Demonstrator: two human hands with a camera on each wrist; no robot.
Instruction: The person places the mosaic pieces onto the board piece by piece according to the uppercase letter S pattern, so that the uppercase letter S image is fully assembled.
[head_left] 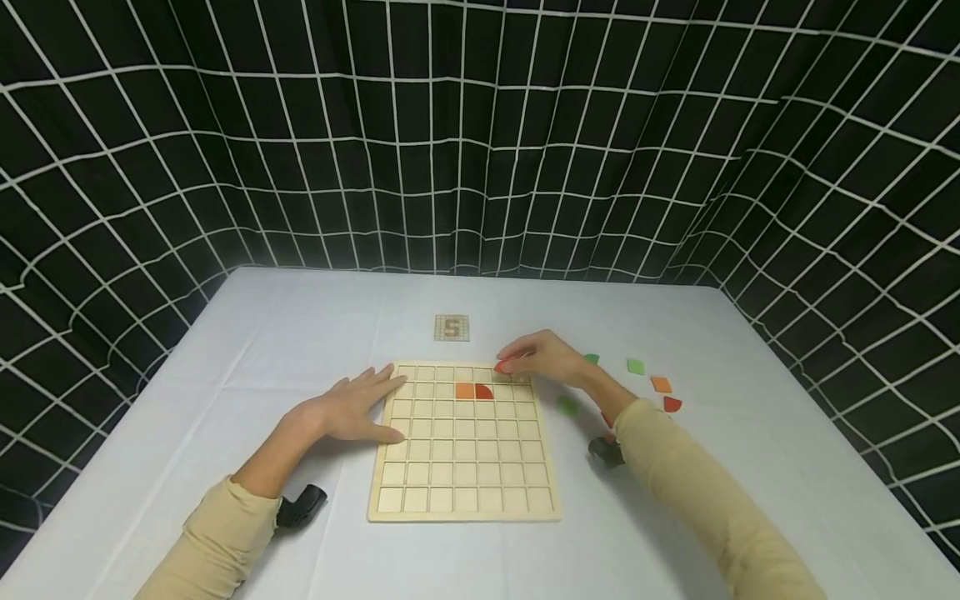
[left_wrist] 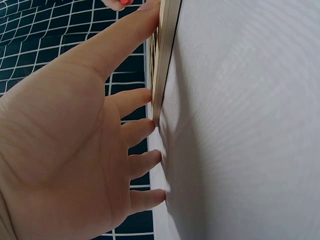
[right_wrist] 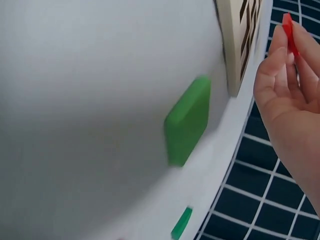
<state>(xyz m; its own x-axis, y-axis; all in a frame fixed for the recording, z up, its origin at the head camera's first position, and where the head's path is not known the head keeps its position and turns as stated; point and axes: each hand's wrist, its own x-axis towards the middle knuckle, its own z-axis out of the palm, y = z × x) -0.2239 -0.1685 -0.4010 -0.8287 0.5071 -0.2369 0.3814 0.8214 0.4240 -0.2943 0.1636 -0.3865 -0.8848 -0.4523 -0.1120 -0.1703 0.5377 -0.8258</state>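
A pale wooden grid board [head_left: 465,475] lies on the white table. Two tiles sit side by side in its second row: an orange square tile [head_left: 465,391] and a red quarter-circle tile [head_left: 484,392]. My right hand [head_left: 546,357] is over the board's far right corner and pinches a red tile [right_wrist: 288,31] between thumb and fingers. At the board's left edge, my left hand [head_left: 352,408] rests with fingers spread. Its thumb [left_wrist: 135,30] and fingertips lie along the rim, seen from the palm side in the left wrist view.
Right of the board lie loose tiles: a light green square [head_left: 636,366], an orange one [head_left: 661,384], a red one [head_left: 672,404] and a green tile [right_wrist: 189,122] near the board. A small patterned card [head_left: 452,327] lies beyond the board. A black gridded curtain [head_left: 465,167] surrounds the table.
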